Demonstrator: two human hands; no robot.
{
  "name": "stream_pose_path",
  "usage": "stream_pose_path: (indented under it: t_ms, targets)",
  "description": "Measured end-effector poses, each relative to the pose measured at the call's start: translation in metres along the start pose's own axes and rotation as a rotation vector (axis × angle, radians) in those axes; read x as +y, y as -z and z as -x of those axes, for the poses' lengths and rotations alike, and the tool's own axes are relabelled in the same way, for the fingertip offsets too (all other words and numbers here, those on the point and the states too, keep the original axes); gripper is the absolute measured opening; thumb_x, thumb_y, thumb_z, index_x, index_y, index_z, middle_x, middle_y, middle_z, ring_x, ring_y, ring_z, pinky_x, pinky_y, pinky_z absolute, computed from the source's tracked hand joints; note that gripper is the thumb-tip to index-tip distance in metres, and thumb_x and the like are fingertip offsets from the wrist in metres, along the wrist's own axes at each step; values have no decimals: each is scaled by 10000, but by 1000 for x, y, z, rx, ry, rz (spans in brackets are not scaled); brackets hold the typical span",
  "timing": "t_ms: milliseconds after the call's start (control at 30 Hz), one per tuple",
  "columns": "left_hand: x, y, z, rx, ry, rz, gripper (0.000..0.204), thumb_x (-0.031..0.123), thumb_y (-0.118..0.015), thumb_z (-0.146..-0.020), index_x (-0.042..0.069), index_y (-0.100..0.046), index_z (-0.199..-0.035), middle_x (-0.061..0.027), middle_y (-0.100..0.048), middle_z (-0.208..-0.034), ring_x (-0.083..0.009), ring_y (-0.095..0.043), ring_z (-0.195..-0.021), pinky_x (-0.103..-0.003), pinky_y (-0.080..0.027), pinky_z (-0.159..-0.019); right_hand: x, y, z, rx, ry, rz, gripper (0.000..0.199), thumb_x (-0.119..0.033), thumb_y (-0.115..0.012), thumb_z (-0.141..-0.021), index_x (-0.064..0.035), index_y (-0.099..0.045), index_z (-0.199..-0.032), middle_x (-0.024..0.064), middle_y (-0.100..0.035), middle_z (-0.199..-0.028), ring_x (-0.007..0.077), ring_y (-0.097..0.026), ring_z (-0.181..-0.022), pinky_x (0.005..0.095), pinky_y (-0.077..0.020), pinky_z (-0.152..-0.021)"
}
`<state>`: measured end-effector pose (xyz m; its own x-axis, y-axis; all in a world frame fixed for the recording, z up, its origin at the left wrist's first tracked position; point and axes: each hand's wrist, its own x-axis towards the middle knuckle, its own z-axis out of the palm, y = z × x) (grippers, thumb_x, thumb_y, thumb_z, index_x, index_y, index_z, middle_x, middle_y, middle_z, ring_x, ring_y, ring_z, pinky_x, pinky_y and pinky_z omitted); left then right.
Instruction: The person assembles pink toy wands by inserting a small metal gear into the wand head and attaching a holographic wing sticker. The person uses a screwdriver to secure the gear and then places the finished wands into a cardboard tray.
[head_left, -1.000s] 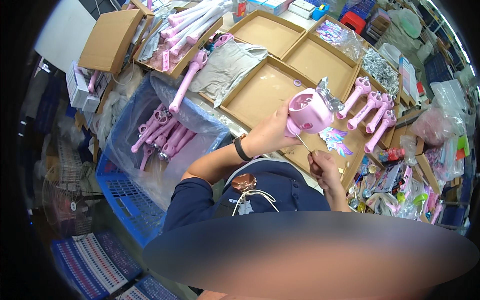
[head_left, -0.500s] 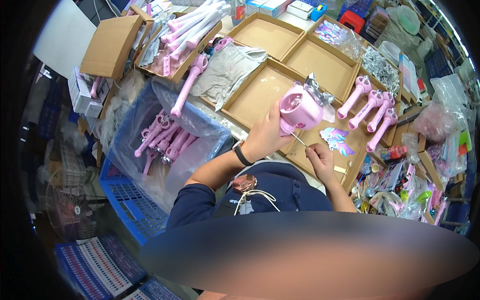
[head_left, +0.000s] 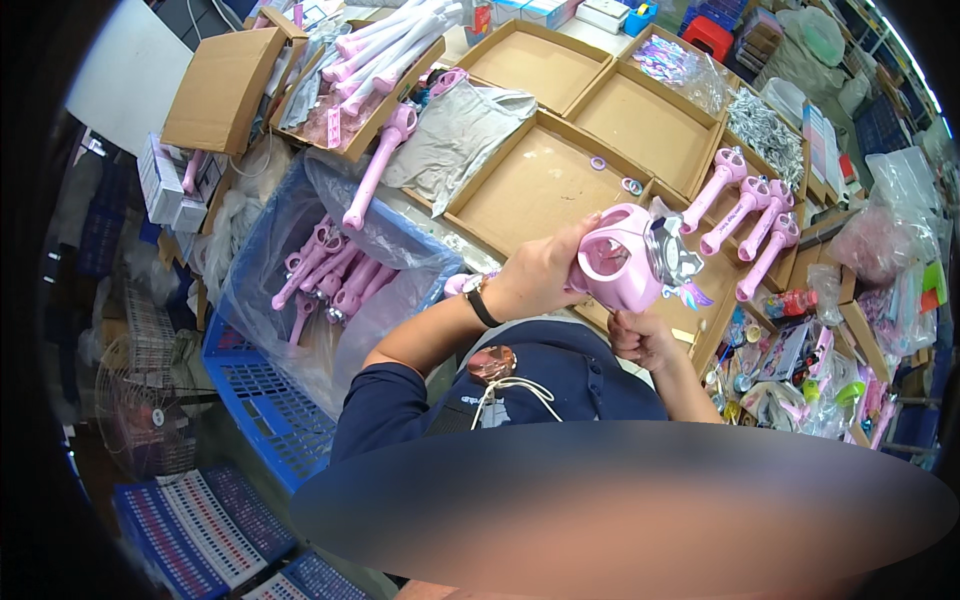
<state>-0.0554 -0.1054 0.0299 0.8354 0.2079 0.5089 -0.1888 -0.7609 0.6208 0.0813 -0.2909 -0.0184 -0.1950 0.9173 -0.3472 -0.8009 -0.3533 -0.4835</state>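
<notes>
My left hand [head_left: 545, 268] grips a pink toy wand by its big rounded head [head_left: 622, 262], which has a wide round opening. A shiny silver ornament [head_left: 678, 252] sits on the head's right side. A pink end [head_left: 458, 284] shows beside my left wrist; whether it belongs to this wand I cannot tell. Just below the head, my right hand [head_left: 645, 340] is closed on a slim metal-shafted tool, whose shaft is now nearly all hidden. Behind the silver ornament, a purple-blue wing-shaped piece [head_left: 692, 296] is partly covered.
Shallow cardboard trays [head_left: 520, 165] cover the bench, one with small rings [head_left: 632, 186]. Several pink wands [head_left: 745, 215] lie at the right. A lined blue crate [head_left: 255, 400] of pink wands stands left, near a grey cloth [head_left: 450, 140]. Mixed parts [head_left: 790, 370] crowd the right.
The wand's head has turned, bringing the silver ornament from its top to its right side. It now covers most of the wing-shaped piece, while the tray's small rings have come into view.
</notes>
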Motion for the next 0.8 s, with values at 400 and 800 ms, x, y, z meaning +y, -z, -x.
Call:
stream_pose_path:
  t_ms: [400, 800]
  targets:
    - [-47, 18, -3, -20, 694, 1304, 710, 653, -462, -781, 41, -467, -1141, -106, -614, -877, -107, -568, -568, -216, -472, -478, -1, -57, -7, 785, 711, 1249, 171, -169, -575, -860, -34, -575, -966, 83, -602, -685, 123, -570, -574, 258, -443, -528]
    - [-43, 18, 0, -19, 701, 1264, 727, 676, -427, -782, 15, -508, -1075, -104, -607, -833, -115, -553, -544, -225, -441, -469, -8, -71, -14, 855, 946, 1616, 121, -119, -650, -775, -49, -604, -863, 85, -627, -707, 201, -601, -561, 305, -458, -498]
